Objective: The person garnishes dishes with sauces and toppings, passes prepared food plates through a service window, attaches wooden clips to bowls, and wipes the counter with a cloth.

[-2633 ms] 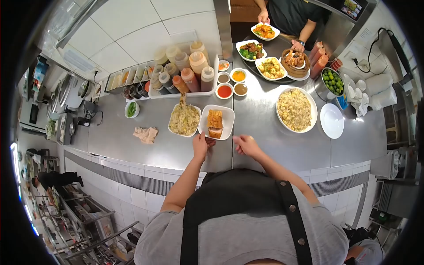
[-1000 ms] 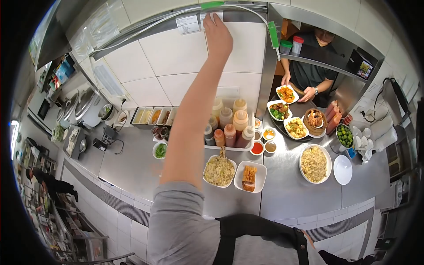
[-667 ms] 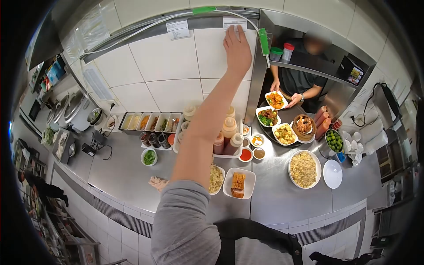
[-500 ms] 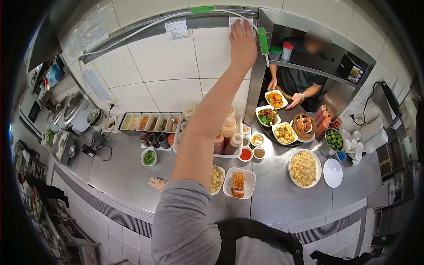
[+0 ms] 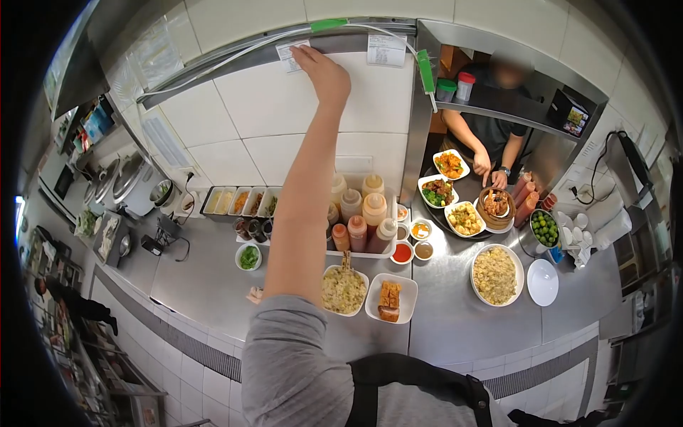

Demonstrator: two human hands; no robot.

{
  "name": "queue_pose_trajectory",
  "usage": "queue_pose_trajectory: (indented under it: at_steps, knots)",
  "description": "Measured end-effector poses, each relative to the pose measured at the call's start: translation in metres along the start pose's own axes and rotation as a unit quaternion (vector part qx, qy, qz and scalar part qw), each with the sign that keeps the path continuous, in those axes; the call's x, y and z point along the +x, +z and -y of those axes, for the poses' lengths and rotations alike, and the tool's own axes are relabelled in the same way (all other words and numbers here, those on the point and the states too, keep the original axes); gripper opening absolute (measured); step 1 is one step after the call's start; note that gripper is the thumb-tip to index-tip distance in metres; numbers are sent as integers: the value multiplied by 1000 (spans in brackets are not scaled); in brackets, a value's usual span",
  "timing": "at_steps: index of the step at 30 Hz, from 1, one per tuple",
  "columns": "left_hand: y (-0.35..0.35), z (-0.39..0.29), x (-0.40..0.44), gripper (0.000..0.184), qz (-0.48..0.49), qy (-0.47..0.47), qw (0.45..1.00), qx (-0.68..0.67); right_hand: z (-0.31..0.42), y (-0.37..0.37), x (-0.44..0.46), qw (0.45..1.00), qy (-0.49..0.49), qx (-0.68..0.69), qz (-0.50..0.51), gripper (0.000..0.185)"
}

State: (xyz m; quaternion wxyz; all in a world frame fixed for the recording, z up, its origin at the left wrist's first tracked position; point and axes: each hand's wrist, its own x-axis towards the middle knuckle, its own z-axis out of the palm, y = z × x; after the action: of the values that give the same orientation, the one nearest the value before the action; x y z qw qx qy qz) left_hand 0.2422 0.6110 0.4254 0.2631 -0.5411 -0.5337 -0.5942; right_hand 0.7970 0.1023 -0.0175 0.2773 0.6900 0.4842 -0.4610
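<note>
Left hand [image 5: 326, 77] perhaps touching slip [image 5: 286, 58], bowl [image 5: 365, 287] of rice [image 5: 343, 290] below, dish [image 5: 408, 293] of meat [image 5: 389, 299]

Across the upper middle, a wall of large white tiles [image 5: 260, 99] crossed by a grey metal rail [image 5: 352, 44]. At upper right, a steel-framed hatch [image 5: 420, 121] with a shelf [image 5: 491, 101]. Along the centre, a steel counter [image 5: 455, 324], seamed and streaked with glare. Below, a pale tiled floor [image 5: 185, 377] with a dark ribbed strip [image 5: 203, 354]; metal racks [image 5: 107, 377] at lower left, bright light [image 5: 20, 211] at the left edge.
</note>
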Motion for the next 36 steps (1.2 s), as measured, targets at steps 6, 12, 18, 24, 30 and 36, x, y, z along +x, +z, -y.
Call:
queue_pose_trajectory:
  at_steps: [6,12,18,24,30,36]
  knots:
    - [23,-65,-32,68,10,23,999,-30,-4,1,4,1000,-3,10,-1,28]
    - [38,-99,-35,69,5,26,998,-48,-7,8,5,1000,-6,20,-3,28]
    - [33,-98,-28,70,-4,21,998,-67,-9,12,5,1000,-7,22,-4,29]
    - [-25,-117,-26,73,-17,80,984,-160,-16,21,4,1000,-9,24,-5,30]
    - [-121,-133,-26,70,-122,268,955,-48,-25,38,0,1000,-12,5,11,30]
    - [-212,-67,-150,63,38,59,997,-31,57,-27,-48,973,-197,-35,-114,28]
